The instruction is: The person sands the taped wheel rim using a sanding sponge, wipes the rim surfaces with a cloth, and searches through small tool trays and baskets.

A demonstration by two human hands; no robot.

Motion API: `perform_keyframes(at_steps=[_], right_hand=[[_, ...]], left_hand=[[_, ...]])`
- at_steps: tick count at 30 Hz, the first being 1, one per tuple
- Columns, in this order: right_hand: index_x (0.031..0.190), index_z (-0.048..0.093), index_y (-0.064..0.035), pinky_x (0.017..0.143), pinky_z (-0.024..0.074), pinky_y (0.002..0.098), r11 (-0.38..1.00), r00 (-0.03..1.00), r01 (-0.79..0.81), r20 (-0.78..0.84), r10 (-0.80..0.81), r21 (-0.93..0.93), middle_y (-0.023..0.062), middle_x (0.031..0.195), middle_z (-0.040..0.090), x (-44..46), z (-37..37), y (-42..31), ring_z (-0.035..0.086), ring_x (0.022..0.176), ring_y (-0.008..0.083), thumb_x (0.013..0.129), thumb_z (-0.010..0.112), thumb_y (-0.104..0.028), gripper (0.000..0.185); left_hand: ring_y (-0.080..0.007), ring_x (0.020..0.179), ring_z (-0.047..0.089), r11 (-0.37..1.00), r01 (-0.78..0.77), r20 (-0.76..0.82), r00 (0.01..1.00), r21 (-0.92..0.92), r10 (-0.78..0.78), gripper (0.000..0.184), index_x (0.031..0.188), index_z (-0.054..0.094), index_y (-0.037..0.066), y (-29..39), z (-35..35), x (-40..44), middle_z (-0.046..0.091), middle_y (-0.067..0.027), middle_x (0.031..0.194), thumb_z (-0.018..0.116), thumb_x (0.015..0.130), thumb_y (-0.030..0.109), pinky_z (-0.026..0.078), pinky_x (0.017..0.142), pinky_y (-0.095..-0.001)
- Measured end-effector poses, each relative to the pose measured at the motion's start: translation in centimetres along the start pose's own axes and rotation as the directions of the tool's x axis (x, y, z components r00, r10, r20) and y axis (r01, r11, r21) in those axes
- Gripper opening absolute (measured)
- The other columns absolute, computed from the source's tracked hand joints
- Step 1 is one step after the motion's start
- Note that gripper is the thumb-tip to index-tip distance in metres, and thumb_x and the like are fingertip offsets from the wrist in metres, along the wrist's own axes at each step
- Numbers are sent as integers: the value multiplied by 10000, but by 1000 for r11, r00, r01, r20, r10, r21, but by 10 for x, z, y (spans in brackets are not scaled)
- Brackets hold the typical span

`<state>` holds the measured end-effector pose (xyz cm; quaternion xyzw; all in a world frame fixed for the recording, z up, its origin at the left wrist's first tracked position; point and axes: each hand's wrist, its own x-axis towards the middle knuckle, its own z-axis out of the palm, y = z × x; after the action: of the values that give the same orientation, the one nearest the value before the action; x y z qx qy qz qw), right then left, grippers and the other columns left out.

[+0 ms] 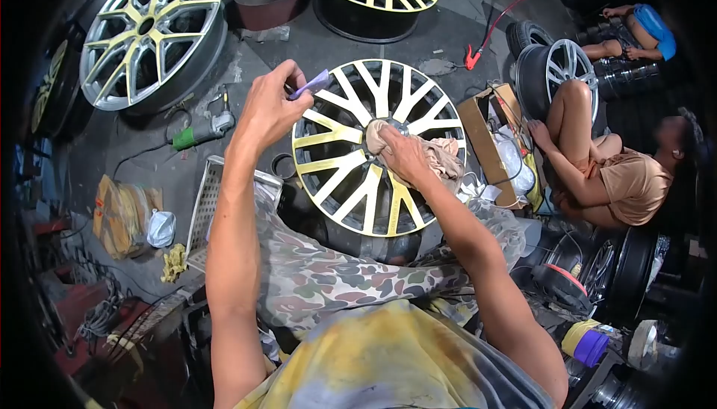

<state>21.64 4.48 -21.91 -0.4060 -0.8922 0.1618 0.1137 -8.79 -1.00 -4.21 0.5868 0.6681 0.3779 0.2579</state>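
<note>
A wheel rim [326, 138] with pale yellow and whitish spokes lies face up in front of my knees. My right hand [405, 153] is closed on a crumpled beige cloth [444, 162] and presses it near the rim's hub. Part of the cloth bunches past the fingertips, and the rest trails over the right-hand spokes. My left hand [270, 104] is raised at the rim's upper left edge. Its thumb and fingers pinch a small folded purple sheet [317, 83], whose material I cannot make out.
Two more yellow-spoked rims, one upper left [153, 28] and one at the top [373, 5], are around me. A green-and-grey power tool [196, 134] and a plastic crate [205, 203] are on the left. On the right, a cardboard box [482, 140] stands before a seated person [627, 177].
</note>
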Motion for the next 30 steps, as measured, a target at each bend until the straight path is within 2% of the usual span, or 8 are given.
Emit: perform_keyframes(at_steps=[8, 11, 15, 24, 25, 27, 28, 30], right_hand=[[1068, 627, 45, 852, 512, 402, 862, 932, -272, -107, 347, 427, 224, 990, 687, -12, -49, 14, 676, 932, 337, 871, 669, -257, 363], [1182, 640, 19, 897, 518, 340, 253, 788, -551, 396, 473, 795, 126, 1069, 700, -4, -83, 14, 671, 990, 223, 915, 599, -241, 375], [1274, 570, 4, 987, 516, 396, -362, 792, -379, 501, 350, 852, 152, 1206, 657, -21, -103, 32, 656, 1087, 268, 945, 481, -309, 463], [1234, 587, 23, 1018, 505, 406, -524, 818, -401, 551, 166, 752, 182, 1144, 675, -98, -134, 44, 666, 1062, 291, 948, 447, -330, 476], [1184, 635, 12, 983, 508, 380, -429, 747, -522, 638, 187, 737, 172, 1147, 684, -113, -139, 33, 675, 1054, 276, 934, 500, -347, 458], [1169, 670, 7, 938, 506, 380, 306, 662, -741, 573, 483, 598, 192, 1142, 695, -136, -129, 36, 680, 1057, 287, 930, 541, -380, 473], [1169, 670, 7, 938, 506, 380, 295, 657, -743, 573, 490, 601, 192, 1142, 695, -146, -128, 40, 680, 1057, 287, 930, 541, -380, 473], [1182, 678, -3, 920, 496, 400, 730, 786, -614, 320, 529, 301, 239, 1125, 696, -165, -127, 48, 672, 1069, 337, 938, 551, -408, 490]], left_hand=[[-273, 603, 569, 996, -84, 21, 996, -35, 84, 219, 859, 574, -28, 5, 15, 8, 602, -170, 683, 651, 774, 158, 471, 641, -390], [-289, 608, 574, 988, -144, 70, 986, -64, 148, 236, 871, 580, -27, 10, 28, 12, 605, -175, 686, 663, 773, 170, 472, 630, -389], [-273, 612, 576, 986, -129, 127, 982, -102, 142, 278, 911, 613, -25, 14, 39, 10, 620, -172, 698, 697, 777, 204, 479, 640, -389], [-141, 635, 545, 995, -73, 285, 954, -72, 91, 228, 910, 636, -41, 24, 54, 9, 624, -90, 725, 692, 802, 153, 457, 613, -310], [-67, 616, 480, 994, -52, 323, 943, -97, 80, 177, 897, 619, -32, 25, 58, 9, 577, -13, 692, 685, 825, 116, 419, 563, -269], [-126, 644, 548, 994, -65, 355, 931, -83, 90, 203, 909, 639, -40, 27, 70, 9, 627, -73, 733, 693, 806, 127, 458, 612, -303], [-185, 672, 617, 994, -81, 377, 921, -72, 102, 232, 921, 658, -47, 29, 76, 10, 677, -132, 773, 701, 788, 139, 496, 662, -338], [-198, 684, 622, 988, -127, 418, 895, -92, 154, 229, 923, 660, -47, 30, 94, 8, 677, -137, 789, 705, 791, 136, 498, 674, -344]])
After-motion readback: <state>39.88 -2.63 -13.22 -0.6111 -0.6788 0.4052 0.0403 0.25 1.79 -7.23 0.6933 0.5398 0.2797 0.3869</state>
